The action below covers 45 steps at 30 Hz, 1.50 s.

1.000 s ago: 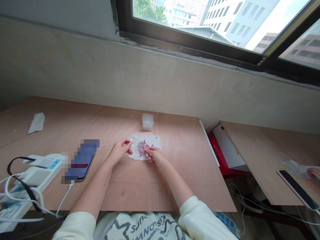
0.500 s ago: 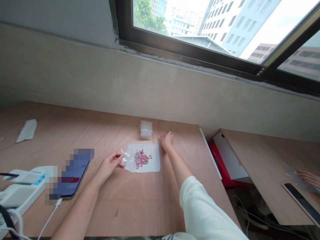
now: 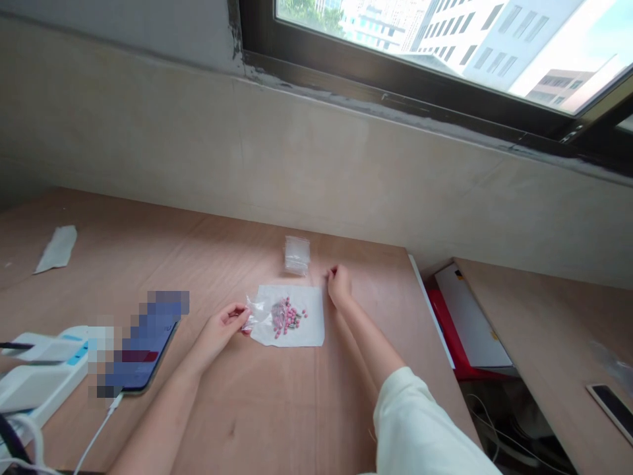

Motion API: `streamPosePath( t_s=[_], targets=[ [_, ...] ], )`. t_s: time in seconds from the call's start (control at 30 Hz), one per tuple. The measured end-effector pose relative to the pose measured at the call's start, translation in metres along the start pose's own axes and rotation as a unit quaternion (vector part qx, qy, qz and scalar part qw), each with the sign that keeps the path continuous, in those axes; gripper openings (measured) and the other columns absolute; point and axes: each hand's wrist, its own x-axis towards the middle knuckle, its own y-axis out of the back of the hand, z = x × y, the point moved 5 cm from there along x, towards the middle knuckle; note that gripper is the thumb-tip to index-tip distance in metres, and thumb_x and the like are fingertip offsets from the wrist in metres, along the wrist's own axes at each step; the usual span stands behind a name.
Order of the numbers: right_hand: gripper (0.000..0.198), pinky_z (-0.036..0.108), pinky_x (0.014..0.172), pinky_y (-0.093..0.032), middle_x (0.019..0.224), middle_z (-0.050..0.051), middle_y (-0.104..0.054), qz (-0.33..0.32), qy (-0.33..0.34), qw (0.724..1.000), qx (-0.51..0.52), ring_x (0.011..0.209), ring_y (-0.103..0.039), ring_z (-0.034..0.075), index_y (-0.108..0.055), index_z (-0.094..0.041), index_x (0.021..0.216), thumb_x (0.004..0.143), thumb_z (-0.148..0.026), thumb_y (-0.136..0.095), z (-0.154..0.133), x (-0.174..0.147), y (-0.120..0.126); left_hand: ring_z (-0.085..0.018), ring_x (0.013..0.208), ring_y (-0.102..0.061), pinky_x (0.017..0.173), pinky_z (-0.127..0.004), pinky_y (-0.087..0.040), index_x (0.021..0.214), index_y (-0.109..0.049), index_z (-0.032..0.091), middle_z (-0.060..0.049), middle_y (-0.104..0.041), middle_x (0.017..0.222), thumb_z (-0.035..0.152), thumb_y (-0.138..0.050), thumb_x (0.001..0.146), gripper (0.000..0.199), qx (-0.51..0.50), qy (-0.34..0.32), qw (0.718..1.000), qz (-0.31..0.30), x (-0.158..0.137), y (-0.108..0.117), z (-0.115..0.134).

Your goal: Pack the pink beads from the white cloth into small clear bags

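Note:
My left hand (image 3: 231,321) pinches a small clear plastic bag (image 3: 256,311) by its left edge. The bag lies over the left side of a white sheet of paper (image 3: 315,323). Many small pink beads (image 3: 289,316) lie heaped on the paper, some of them seen through the clear plastic. To the right of the paper's top corner, my right hand (image 3: 340,285) is closed with its fingers curled. What those fingers hold, if anything, is hidden. A stack of clear plastic bags (image 3: 297,256) sits just behind the paper, left of my right hand.
A phone (image 3: 146,349) with a cable lies on the left beside a white power strip (image 3: 44,376). A scrap of white paper (image 3: 57,249) is at the far left. Past the table's right edge is a gap with a red item (image 3: 457,363), then another table (image 3: 539,323).
My view has tilted down and turned slightly. My right hand's fingers look more curled in. The left hand keeps its hold on the bag. Another person's hand at the far right has left view.

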Motion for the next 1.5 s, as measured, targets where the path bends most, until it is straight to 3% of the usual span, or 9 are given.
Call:
streamPosePath(
  t_s=[0.2, 0.4, 0.6, 0.73, 0.83, 1.0, 1.07, 1.23, 1.5],
  targets=[
    [0.008, 0.024, 0.061, -0.034, 0.074, 0.003, -0.054, -0.073, 0.112, 0.989, 0.057, 0.069, -0.048, 0.014, -0.051, -0.017, 0.068, 0.072, -0.018, -0.044, -0.025, -0.068, -0.021, -0.011, 0.052, -0.053, 0.054, -0.024, -0.044, 0.072, -0.052, 0.016, 0.002, -0.054, 0.062, 0.042, -0.057, 0.061, 0.029, 0.008, -0.021, 1.000, -0.019, 0.002, -0.006, -0.004],
    [0.009, 0.026, 0.066, -0.035, 0.081, 0.007, -0.052, -0.084, 0.125, 0.988, 0.041, 0.080, -0.047, 0.016, -0.053, -0.017, 0.070, 0.071, -0.015, -0.045, -0.034, -0.084, -0.023, -0.010, 0.049, -0.052, 0.053, -0.025, -0.044, 0.070, -0.052, 0.015, 0.003, -0.053, 0.063, 0.043, -0.059, 0.059, 0.031, -0.013, -0.034, 0.999, 0.002, -0.011, -0.007, 0.006],
    [0.020, 0.028, 0.066, -0.036, 0.069, 0.006, -0.052, -0.068, 0.072, 0.982, 0.159, 0.073, -0.048, 0.016, -0.049, -0.016, 0.063, 0.076, -0.026, -0.038, -0.040, -0.095, -0.003, -0.011, 0.053, -0.055, 0.057, -0.027, -0.047, 0.076, -0.051, 0.014, 0.002, -0.056, 0.066, 0.042, -0.062, 0.058, 0.034, -0.093, -0.040, 0.994, 0.029, -0.022, -0.012, 0.005],
    [0.024, 0.024, 0.047, -0.035, 0.055, 0.000, -0.047, -0.203, -0.043, 0.923, 0.324, 0.049, -0.045, 0.011, -0.045, -0.016, 0.061, 0.073, -0.036, -0.039, -0.044, -0.113, -0.007, -0.011, 0.055, -0.056, 0.063, -0.029, -0.048, 0.074, -0.052, 0.014, 0.000, -0.059, 0.068, 0.039, -0.063, 0.057, 0.033, -0.132, -0.049, 0.989, 0.038, -0.021, -0.023, 0.000],
    [0.015, 0.021, 0.041, -0.033, 0.057, -0.002, -0.048, -0.197, -0.071, 0.887, 0.411, 0.044, -0.042, 0.008, -0.046, -0.016, 0.063, 0.066, -0.030, -0.049, -0.046, -0.112, 0.001, -0.014, 0.063, -0.058, 0.069, -0.031, -0.046, 0.072, -0.055, 0.013, -0.002, -0.061, 0.070, 0.037, -0.063, 0.057, 0.029, -0.084, -0.056, 0.995, -0.023, -0.019, -0.032, -0.003],
    [0.008, 0.020, 0.044, -0.034, 0.064, 0.000, -0.055, -0.122, -0.015, 0.916, 0.381, 0.048, -0.042, 0.007, -0.056, -0.015, 0.067, 0.062, -0.020, -0.052, -0.049, -0.100, 0.030, -0.020, 0.080, -0.057, 0.076, -0.033, -0.043, 0.076, -0.057, 0.013, -0.008, -0.063, 0.080, 0.035, -0.068, 0.048, 0.037, -0.014, -0.071, 0.996, -0.050, -0.008, -0.025, 0.005],
    [0.010, 0.021, 0.050, -0.036, 0.068, 0.001, -0.058, -0.116, 0.041, 0.930, 0.347, 0.051, -0.043, 0.008, -0.060, -0.016, 0.068, 0.062, -0.016, -0.052, -0.055, -0.100, 0.036, -0.021, 0.085, -0.056, 0.075, -0.033, -0.043, 0.080, -0.056, 0.013, -0.009, -0.062, 0.087, 0.041, -0.062, 0.054, 0.039, -0.017, -0.090, 0.996, -0.021, -0.003, -0.022, 0.018],
    [0.019, 0.023, 0.059, -0.037, 0.078, 0.003, -0.061, -0.111, 0.145, 0.934, 0.308, 0.065, -0.050, 0.011, -0.065, -0.018, 0.071, 0.063, -0.011, -0.049, -0.069, -0.104, 0.042, -0.018, 0.079, -0.055, 0.071, -0.029, -0.042, 0.080, -0.057, 0.014, -0.006, -0.061, 0.083, 0.041, -0.056, 0.062, 0.033, 0.073, -0.131, 0.984, -0.096, 0.007, -0.043, 0.047],
    [0.019, 0.023, 0.052, -0.037, 0.076, 0.003, -0.064, -0.159, 0.113, 0.919, 0.342, 0.056, -0.048, 0.010, -0.065, -0.018, 0.078, 0.064, -0.019, -0.053, -0.067, -0.098, 0.042, -0.013, 0.067, -0.053, 0.064, -0.025, -0.042, 0.069, -0.054, 0.016, 0.001, -0.055, 0.068, 0.037, -0.057, 0.062, 0.022, 0.074, -0.147, 0.980, -0.108, 0.012, -0.047, 0.057]
  ],
)
